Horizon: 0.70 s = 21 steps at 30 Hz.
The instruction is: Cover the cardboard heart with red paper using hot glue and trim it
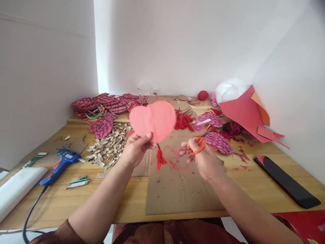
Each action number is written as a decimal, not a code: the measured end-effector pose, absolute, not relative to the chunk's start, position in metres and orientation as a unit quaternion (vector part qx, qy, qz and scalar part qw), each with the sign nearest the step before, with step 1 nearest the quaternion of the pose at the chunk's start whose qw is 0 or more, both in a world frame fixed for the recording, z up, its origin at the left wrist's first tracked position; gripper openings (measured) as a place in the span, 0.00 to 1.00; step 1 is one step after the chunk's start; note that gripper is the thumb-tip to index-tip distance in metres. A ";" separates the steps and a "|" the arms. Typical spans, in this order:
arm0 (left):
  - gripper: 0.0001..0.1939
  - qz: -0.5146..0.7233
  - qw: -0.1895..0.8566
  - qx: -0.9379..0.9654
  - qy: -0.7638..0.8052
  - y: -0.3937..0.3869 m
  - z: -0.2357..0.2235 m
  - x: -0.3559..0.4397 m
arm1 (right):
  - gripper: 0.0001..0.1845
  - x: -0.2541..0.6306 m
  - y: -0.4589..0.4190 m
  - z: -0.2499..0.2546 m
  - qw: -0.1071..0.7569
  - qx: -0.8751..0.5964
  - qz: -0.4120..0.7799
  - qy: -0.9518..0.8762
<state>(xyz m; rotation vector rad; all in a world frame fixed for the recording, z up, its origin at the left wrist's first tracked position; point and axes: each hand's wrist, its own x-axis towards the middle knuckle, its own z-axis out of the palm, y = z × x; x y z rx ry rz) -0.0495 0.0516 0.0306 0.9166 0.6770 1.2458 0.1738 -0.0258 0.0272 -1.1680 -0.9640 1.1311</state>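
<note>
Pinched at its lower edge by my left hand (138,147), a pink-red paper heart (153,120) is held up over the table. A small red tassel (159,159) hangs just below those fingers; whether it is joined to the heart I cannot tell. Orange-handled scissors (199,144) sit in my right hand (203,156), with fingers about the handles and the blades pointing away to the right. Beneath both hands lies a brown cardboard sheet (182,200) with thin red paper offcuts (177,164) on it.
A blue glue gun (61,166) with a cord lies left, near a heap of shells (110,145). Braided purple pieces (101,127), cardboard discs (182,105) and red tassels (183,121) line the back. Right are red paper (241,108) and a long black object (286,181).
</note>
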 end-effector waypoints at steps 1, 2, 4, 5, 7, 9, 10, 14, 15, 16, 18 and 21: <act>0.18 0.592 0.658 0.363 0.292 0.054 0.034 -0.052 | 0.22 0.169 -0.034 0.024 0.535 -0.501 0.552 -0.398; 0.18 0.624 0.649 0.326 0.288 0.057 0.037 -0.054 | 0.22 0.164 -0.041 0.021 0.468 -0.490 0.627 -0.384; 0.16 0.661 0.634 0.280 0.289 0.060 0.040 -0.057 | 0.23 0.153 -0.050 0.013 0.342 -0.451 0.735 -0.373; 0.15 0.667 0.630 0.270 0.292 0.061 0.041 -0.057 | 0.24 0.149 -0.049 0.009 0.314 -0.441 0.749 -0.381; 0.13 0.662 0.631 0.270 0.299 0.062 0.041 -0.056 | 0.24 0.149 -0.035 0.004 0.361 -0.473 0.681 -0.428; 0.12 0.659 0.630 0.273 0.306 0.062 0.040 -0.054 | 0.23 0.161 -0.009 0.001 0.457 -0.519 0.582 -0.428; 0.13 0.661 0.628 0.271 0.310 0.062 0.039 -0.053 | 0.22 0.170 0.005 0.001 0.493 -0.534 0.539 -0.426; 0.13 0.663 0.623 0.263 0.321 0.062 0.037 -0.051 | 0.18 0.205 0.033 0.005 0.575 -0.548 0.435 -0.425; 0.13 0.658 0.625 0.267 0.324 0.062 0.037 -0.050 | 0.18 0.209 0.031 0.007 0.571 -0.546 0.437 -0.430; 0.13 0.653 0.628 0.272 0.325 0.061 0.037 -0.049 | 0.18 0.210 0.026 0.007 0.558 -0.543 0.452 -0.436; 0.14 0.645 0.632 0.281 0.326 0.060 0.036 -0.047 | 0.20 0.205 0.013 0.008 0.510 -0.536 0.503 -0.446; 0.16 0.643 0.634 0.287 0.320 0.060 0.034 -0.045 | 0.22 0.196 0.004 0.004 0.441 -0.526 0.567 -0.455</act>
